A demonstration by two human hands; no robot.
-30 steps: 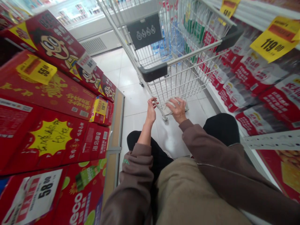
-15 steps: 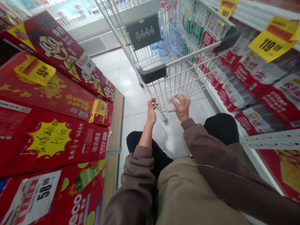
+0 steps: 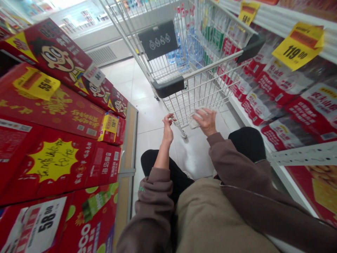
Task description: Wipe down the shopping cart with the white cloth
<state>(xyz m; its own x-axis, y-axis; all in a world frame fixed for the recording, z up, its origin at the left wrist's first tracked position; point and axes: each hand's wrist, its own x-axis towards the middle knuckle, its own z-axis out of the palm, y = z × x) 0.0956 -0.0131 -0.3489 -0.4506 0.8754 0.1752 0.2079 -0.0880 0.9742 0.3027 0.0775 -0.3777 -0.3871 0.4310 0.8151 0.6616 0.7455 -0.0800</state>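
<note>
A metal shopping cart (image 3: 207, 67) stands in front of me, its dark handle end (image 3: 168, 87) towards me. Low on its near left corner is my left hand (image 3: 167, 128), fingers curled at the frame; how firmly they grip is hard to see. My right hand (image 3: 207, 122) presses a pale cloth (image 3: 195, 121) against the lower wires of the cart's near side. Part of the cloth lies hidden under the fingers.
Stacked red drink cartons (image 3: 60, 119) with price tags line my left side. On the right, shelves hold shrink-wrapped red-labelled bottles (image 3: 280, 130) under a yellow price tag (image 3: 298, 45). White floor tiles (image 3: 147, 119) lie between, and a chilled display (image 3: 79, 24) runs behind the cart.
My right hand has slid the cloth a little to the right along the wires. The left hand stays at the cart's corner. The whole view has shifted slightly.
</note>
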